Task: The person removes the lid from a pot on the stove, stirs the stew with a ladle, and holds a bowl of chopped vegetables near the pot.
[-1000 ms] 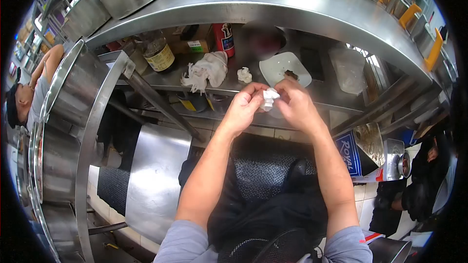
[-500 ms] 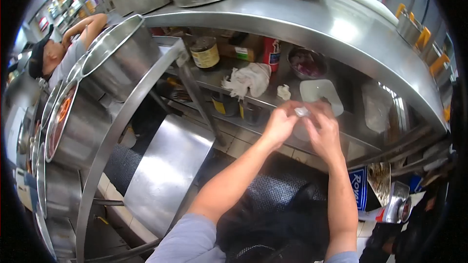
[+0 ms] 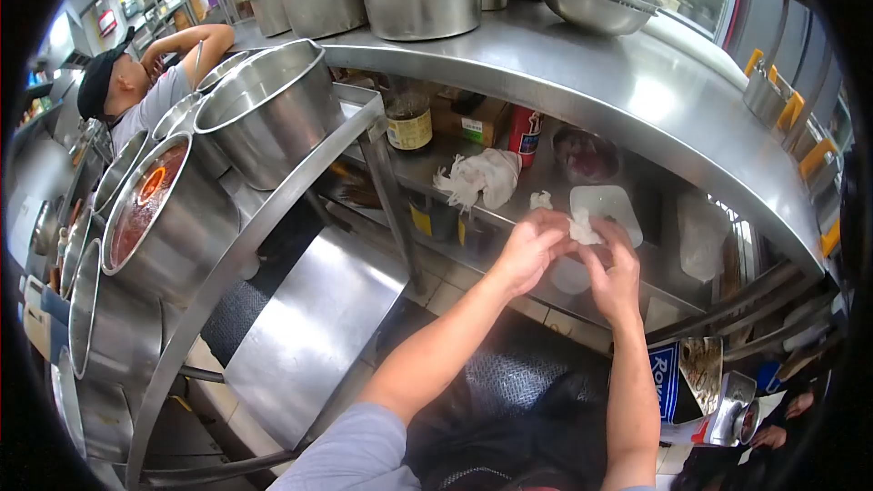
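White wad (image 3: 583, 228): crumpled, between both hands before the lower shelf's (image 3: 509, 215) edge; my feed won't settle its material.
Left hand (image 3: 530, 253): thumb and fingertips pinching the wad's left side.
Right hand (image 3: 615, 265): thumb and bent fingers gripping the other side; I judge two hands steady so small a piece.
Square dish (image 3: 604, 201): just behind my right fingers, probably there for easy reach.
Second wad (image 3: 540, 199): left of the dish, apart from it.
Fringed cloth (image 3: 484, 178): bunched farther left, likely kept handy for wiping.
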Available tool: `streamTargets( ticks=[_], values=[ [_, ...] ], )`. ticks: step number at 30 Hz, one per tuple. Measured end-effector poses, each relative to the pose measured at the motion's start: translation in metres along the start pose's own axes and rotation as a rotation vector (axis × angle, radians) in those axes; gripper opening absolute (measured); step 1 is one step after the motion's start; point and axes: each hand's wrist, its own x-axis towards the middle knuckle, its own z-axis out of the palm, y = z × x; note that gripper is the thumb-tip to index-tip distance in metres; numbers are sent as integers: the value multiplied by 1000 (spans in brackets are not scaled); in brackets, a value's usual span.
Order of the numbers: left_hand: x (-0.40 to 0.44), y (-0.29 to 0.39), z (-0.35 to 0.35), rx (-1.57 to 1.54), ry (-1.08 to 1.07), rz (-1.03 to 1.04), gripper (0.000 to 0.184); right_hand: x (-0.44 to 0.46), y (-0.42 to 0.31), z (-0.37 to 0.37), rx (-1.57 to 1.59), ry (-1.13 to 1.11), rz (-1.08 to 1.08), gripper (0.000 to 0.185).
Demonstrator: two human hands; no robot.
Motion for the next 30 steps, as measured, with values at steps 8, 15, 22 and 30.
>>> streamTargets(
  ticks=[8,15,22,30],
  values=[
    [-2,2,6,706,-78,102,16,-3,17,-33,-150,-142,68,17],
    [-2,-11,2,609,-116,232,20,-3,10,-31,-192,-104,89,14],
    [-7,6,8,1034,35,406,22,-9,17,-17,-149,-268,9,22],
    [3,61,-23,785,276,543,32,14,22,-73,-330,-116,149,30]
  ],
)
